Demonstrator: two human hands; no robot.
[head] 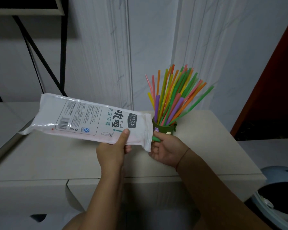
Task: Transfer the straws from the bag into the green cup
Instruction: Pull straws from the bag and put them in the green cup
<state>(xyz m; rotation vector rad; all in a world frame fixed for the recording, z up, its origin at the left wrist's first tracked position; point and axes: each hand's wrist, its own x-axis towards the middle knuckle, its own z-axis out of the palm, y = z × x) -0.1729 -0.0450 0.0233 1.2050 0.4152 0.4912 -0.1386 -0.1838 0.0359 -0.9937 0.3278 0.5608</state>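
My left hand (114, 151) grips the white plastic straw bag (83, 119) from below, thumb on its printed front, holding it above the cabinet with its open end pointing right. At that open end my right hand (165, 150) pinches a green straw (156, 139) that sticks out of the bag. Just behind my right hand stands the green cup (165, 128), with several coloured straws (175, 95) fanned out in it. A faint pink tint shows through the bag's lower edge.
The cup stands on a beige cabinet top (73, 156) against a white panelled wall. A black metal frame (61, 47) rises at the back left. A blue bin (279, 196) with a dark opening sits low at the right, next to a dark red surface.
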